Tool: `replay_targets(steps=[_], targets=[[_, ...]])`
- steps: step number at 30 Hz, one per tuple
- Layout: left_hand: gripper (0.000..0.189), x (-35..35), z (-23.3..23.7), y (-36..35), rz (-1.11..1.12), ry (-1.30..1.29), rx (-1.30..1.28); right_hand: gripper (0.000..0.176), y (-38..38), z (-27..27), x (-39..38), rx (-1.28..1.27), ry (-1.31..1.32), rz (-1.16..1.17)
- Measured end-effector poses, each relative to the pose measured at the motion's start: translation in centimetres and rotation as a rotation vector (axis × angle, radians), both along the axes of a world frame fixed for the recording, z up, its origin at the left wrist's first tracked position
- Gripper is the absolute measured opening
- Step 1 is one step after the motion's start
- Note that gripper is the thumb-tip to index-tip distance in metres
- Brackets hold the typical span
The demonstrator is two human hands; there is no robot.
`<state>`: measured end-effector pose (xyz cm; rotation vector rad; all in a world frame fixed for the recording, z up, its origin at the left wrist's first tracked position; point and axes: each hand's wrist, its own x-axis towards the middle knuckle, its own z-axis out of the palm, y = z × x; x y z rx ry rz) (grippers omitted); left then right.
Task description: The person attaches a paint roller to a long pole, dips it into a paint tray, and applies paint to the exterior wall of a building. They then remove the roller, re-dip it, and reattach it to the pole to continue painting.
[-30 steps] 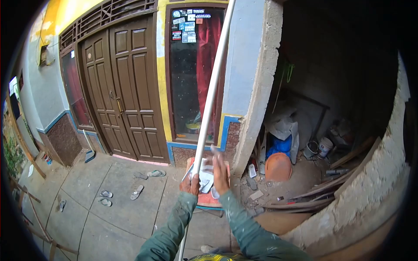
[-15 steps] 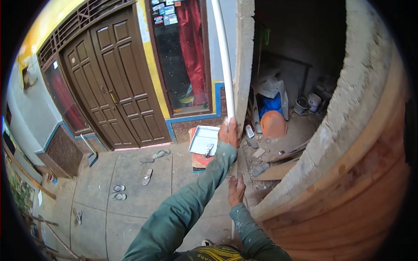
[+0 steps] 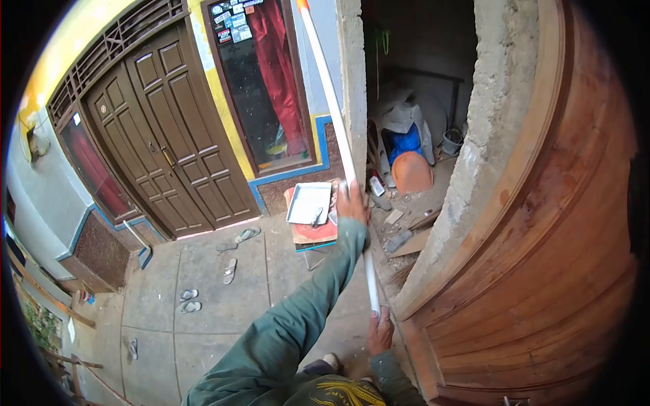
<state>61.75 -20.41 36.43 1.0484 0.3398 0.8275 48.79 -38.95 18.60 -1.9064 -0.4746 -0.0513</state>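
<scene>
A long white pole (image 3: 330, 91) runs from the top of the view down to the lower middle, with an orange piece at its upper end. My left hand (image 3: 353, 203) is closed around its middle. Lower down, my right hand (image 3: 380, 331) grips the pole near the bottom of its visible length. Just left of my left hand, a white paint tray (image 3: 309, 201) holding a small object rests on a red-topped stool (image 3: 315, 233).
Brown double doors (image 3: 162, 128) and a curtained window (image 3: 271, 88) stand ahead. Several sandals (image 3: 230, 271) lie on the floor. A rough wall edge (image 3: 467, 169) and wooden panel (image 3: 542, 271) are at the right, beside a dark room with a bucket (image 3: 451, 141).
The camera view has shifted. My right hand has moved down, farther from my left hand, and the pole's orange upper end has come into view.
</scene>
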Motion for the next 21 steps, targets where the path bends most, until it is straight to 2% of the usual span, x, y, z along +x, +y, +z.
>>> replay_targets(steps=[1,5,7,8,12,14,15,17,19,21], targets=[[0.025,-0.5,-1.0,-0.6,-0.077,-0.043,-0.009,0.025,-0.1,0.7,0.0,0.023,0.014,-0.002],[0.025,-0.7,-4.1,-1.3,-0.023,0.086,-0.062,0.023,-0.7,0.7,0.3,-0.035,-0.029,0.005],[0.025,-0.2,-4.4,-0.5,-0.142,0.057,-0.017,0.022,-0.7,0.4,-0.2,-0.045,-0.023,-0.046],[0.024,1.1,-6.6,1.1,-0.163,0.058,0.018,0.022,-0.5,0.0,0.0,-0.060,-0.004,-0.047],[0.023,2.1,-9.1,4.9,-0.330,0.064,0.095,0.022,0.3,-1.2,0.1,-0.089,0.018,-0.073],[0.026,2.6,-10.9,6.5,-0.351,0.116,0.398,0.023,0.3,-1.6,-0.1,-0.119,0.057,-0.087],[0.026,2.7,-12.9,6.8,-0.350,0.124,0.386,0.024,0.4,-1.7,-0.3,-0.128,0.087,-0.101],[0.029,3.7,-15.4,7.5,-0.241,0.144,0.652,0.024,0.1,-2.9,-0.8,-0.165,0.073,-0.107],[0.032,2.8,-14.3,6.5,-0.370,0.196,0.488,0.024,0.1,-3.7,-0.1,-0.193,0.043,-0.114],[0.032,2.1,-13.6,5.7,-0.394,0.241,0.456,0.023,-0.4,-4.1,0.0,-0.151,0.117,-0.089]])
